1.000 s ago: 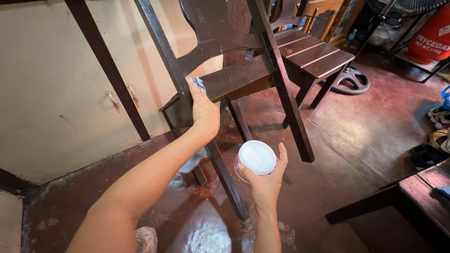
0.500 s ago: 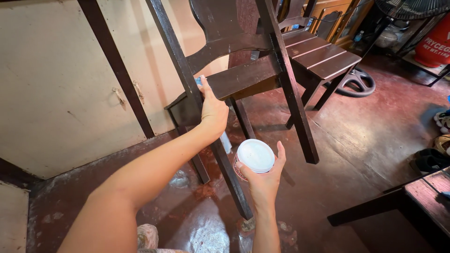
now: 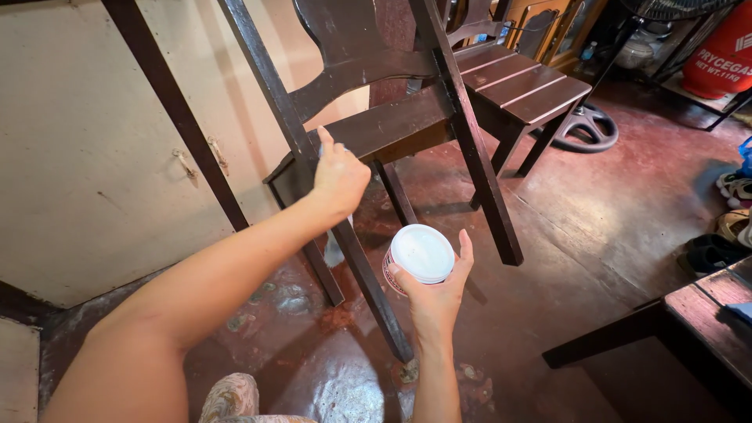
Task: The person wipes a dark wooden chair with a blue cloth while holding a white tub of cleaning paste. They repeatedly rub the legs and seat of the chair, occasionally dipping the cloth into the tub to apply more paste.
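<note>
Your left hand (image 3: 338,176) presses, fingers curled, against the rear leg of the dark wooden chair (image 3: 392,125), whatever it grips hidden from view. Your right hand (image 3: 435,283) clasps a small white-lidded tub (image 3: 419,256), held upright beside that leg, above the red floor (image 3: 611,235)

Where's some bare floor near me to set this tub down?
Open red floor lies between the chair's front leg, the fan base and the dark table. It is crowded under the chair, around its legs, and by the shoes at right.
</note>
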